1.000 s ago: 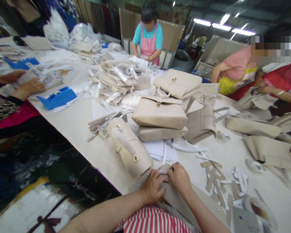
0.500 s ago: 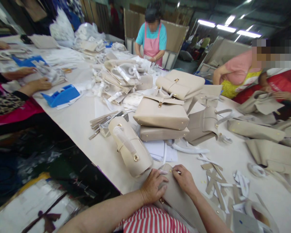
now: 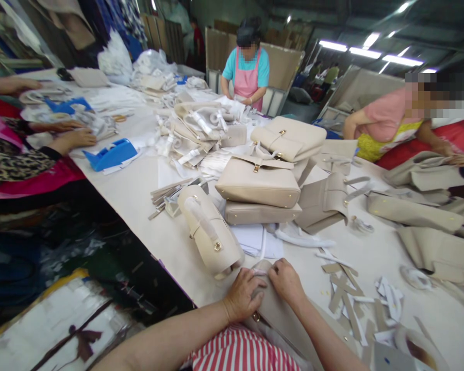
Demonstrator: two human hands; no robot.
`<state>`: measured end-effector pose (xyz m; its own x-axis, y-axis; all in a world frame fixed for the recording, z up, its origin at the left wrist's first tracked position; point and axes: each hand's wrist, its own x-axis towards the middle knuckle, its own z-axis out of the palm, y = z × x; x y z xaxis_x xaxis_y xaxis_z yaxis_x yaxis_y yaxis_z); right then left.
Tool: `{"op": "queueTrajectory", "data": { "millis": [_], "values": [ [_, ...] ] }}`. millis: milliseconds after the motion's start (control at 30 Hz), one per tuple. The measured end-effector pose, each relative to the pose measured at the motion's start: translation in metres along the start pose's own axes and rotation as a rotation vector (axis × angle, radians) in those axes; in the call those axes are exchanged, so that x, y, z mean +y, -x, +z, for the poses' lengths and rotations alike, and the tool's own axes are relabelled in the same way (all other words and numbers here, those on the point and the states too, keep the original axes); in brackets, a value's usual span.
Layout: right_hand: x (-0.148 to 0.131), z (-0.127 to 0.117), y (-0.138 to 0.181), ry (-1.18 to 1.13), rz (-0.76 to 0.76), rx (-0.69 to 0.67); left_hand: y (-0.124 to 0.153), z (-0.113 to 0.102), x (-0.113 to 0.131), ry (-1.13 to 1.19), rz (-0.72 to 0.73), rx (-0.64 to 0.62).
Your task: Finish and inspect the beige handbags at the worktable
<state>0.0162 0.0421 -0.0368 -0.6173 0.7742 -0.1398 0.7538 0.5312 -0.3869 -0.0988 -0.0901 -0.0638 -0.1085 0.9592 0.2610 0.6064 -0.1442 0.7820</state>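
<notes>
A beige handbag [image 3: 280, 315] lies against my striped apron at the table's near edge, its far end pointing away from me. My left hand [image 3: 244, 294] is closed over that far end from the left, beside a white-wrapped part. Across from it, my right hand [image 3: 286, 282] has its fingers bent onto the right side of the same end, close to the left fingertips. What lies under the fingertips is hidden. Just beyond on the left, another cream handbag [image 3: 204, 226] with gold fittings rests on its side, its handle wrapped.
Stacked beige handbags [image 3: 260, 180] stand ahead over white paper sheets [image 3: 272, 242]. Cardboard strips [image 3: 350, 296] and a tape roll [image 3: 413, 350] lie to the right. A blue tape dispenser [image 3: 110, 153] sits at the left edge. Co-workers' hands [image 3: 79, 136] are busy around the table.
My right hand has shifted slightly left along the bag's end, nearer my left hand, and a small gold fitting there is now covered. The left hand stays on the bag.
</notes>
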Motion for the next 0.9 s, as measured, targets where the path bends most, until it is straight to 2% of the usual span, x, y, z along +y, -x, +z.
{"op": "queueTrajectory", "data": {
  "millis": [300,667,900],
  "values": [
    [0.012,-0.010,0.009,-0.099,-0.129,-0.045,0.005,0.002,0.000,0.000,-0.030,0.008],
    [-0.008,-0.010,0.000,0.030,-0.060,-0.058,0.006,0.000,-0.001,0.002,-0.032,0.007],
    [0.001,-0.011,-0.003,0.023,-0.192,-0.109,0.004,0.002,-0.003,0.017,-0.028,0.008]
  ]
}}
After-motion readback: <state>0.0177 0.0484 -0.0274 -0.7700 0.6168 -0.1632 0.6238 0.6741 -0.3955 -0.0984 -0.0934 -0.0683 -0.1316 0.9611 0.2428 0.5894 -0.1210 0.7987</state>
